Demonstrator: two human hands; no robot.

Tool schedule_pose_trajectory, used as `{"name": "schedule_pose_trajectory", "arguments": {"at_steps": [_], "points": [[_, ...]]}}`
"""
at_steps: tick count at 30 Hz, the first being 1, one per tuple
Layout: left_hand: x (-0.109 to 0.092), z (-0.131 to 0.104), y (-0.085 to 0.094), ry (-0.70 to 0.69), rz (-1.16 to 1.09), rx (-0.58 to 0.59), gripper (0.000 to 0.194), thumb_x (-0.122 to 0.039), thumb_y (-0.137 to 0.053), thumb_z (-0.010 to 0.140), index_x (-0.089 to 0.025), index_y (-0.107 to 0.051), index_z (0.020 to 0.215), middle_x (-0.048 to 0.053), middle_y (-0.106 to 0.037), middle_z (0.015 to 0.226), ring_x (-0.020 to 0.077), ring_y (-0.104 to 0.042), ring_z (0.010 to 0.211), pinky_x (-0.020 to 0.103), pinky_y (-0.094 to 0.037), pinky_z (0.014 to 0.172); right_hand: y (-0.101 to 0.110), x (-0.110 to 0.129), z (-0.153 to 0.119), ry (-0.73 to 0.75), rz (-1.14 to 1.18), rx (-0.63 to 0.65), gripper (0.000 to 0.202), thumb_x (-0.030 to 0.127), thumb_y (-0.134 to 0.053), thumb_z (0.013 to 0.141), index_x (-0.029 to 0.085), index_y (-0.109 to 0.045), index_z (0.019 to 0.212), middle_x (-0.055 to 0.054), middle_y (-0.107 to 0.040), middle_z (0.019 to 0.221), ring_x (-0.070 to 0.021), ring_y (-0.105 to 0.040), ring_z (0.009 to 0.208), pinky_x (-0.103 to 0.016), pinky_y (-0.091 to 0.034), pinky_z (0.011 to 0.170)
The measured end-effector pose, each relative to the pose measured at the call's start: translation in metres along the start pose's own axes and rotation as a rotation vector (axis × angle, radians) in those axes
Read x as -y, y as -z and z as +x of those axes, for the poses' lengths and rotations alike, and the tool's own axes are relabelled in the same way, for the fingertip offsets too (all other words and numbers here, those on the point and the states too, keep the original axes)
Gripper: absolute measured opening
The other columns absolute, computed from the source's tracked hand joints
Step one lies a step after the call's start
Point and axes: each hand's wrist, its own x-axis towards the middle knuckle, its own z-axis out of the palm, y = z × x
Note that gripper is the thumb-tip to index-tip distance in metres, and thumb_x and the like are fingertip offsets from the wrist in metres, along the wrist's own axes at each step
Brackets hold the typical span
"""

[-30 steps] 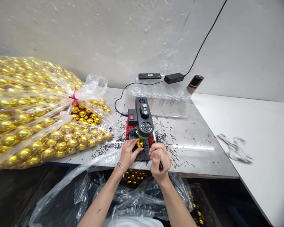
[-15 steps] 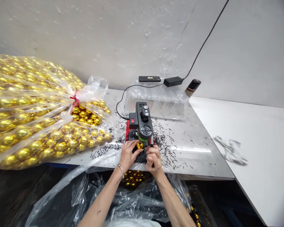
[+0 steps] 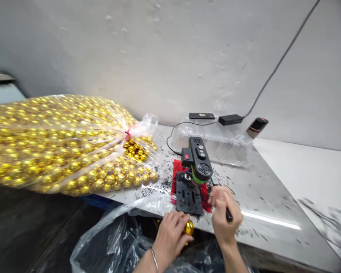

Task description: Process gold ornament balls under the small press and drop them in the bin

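Note:
My left hand (image 3: 172, 235) is closed around a shiny gold ball (image 3: 189, 227), held low at the table's front edge, over the plastic bag. A small black bench drill press (image 3: 200, 161) stands beyond it, with a slotted black base plate (image 3: 184, 195) whose top shows no ball. To the right of the machine my right hand (image 3: 226, 210) is wrapped around a black lever handle (image 3: 229, 216). The handle's end sticks out of the fist. Dark curly shavings lie over the plate and the red mat (image 3: 174, 178) under it.
A big clear sack of gold balls (image 3: 59, 144), tied with red string, lies on the left. An open plastic bag (image 3: 102, 242) hangs at the front edge. Behind the machine are a clear plastic tray (image 3: 227, 148), a power adapter (image 3: 230, 120) and a spray can (image 3: 257, 127).
My left hand has drawn the gold ball from under the machine's head down toward me. The right hand stays on the lever handle. The view has swung left.

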Motion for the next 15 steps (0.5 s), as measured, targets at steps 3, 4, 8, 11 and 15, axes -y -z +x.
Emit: {"name": "schedule_pose_trajectory", "arguments": {"at_steps": [3,4,8,11,15], "points": [[0.011,0.003,0.009,0.01,0.054,-0.064,0.051,-0.049,-0.061,0.083,-0.021,-0.055,0.126,0.014,-0.065,0.111,0.0277,-0.061,0.099,0.044,-0.052,0.082,-0.004,-0.008,-0.007,0.001,0.026,-0.037,0.029,0.016,-0.044,0.091,0.019,-0.046,0.062,-0.001,-0.051,0.067,-0.0133,-0.05,0.063,-0.029,-0.037,0.056],[0.021,0.014,0.016,0.053,0.079,-0.124,0.044,-0.045,-0.056,0.087,-0.022,-0.055,0.125,0.014,-0.063,0.114,0.0276,-0.06,0.104,0.045,-0.05,0.087,-0.005,-0.009,-0.009,-0.001,0.033,-0.041,0.03,0.016,-0.044,0.091,0.019,-0.046,0.062,-0.001,-0.051,0.067,-0.0136,-0.05,0.063,-0.029,-0.037,0.056],[0.081,0.085,0.06,0.401,0.217,-0.333,0.028,-0.023,-0.045,0.093,-0.017,-0.062,0.115,0.015,-0.059,0.12,0.03,-0.05,0.117,0.049,-0.039,0.101,-0.006,-0.011,-0.011,0.017,0.041,-0.044,0.03,0.015,-0.045,0.091,0.019,-0.045,0.061,-0.001,-0.05,0.066,-0.0134,-0.049,0.063,-0.028,-0.037,0.056],[0.128,0.132,0.085,0.563,0.262,-0.294,0.021,-0.013,-0.049,0.087,-0.011,-0.065,0.101,0.017,-0.061,0.105,0.0337,-0.05,0.113,0.052,-0.036,0.1,-0.006,-0.013,-0.013,0.021,0.039,-0.048,0.03,0.014,-0.044,0.091,0.019,-0.045,0.061,-0.001,-0.05,0.067,-0.0131,-0.049,0.062,-0.028,-0.037,0.055],[0.163,0.156,0.092,0.624,0.248,-0.211,0.014,-0.005,-0.052,0.078,-0.009,-0.065,0.076,0.015,-0.06,0.082,0.0329,-0.056,0.102,0.049,-0.04,0.093,-0.006,-0.016,-0.015,0.028,0.041,-0.044,0.028,0.013,-0.045,0.09,0.018,-0.047,0.063,-0.002,-0.05,0.068,-0.0137,-0.049,0.064,-0.029,-0.038,0.056]]}}
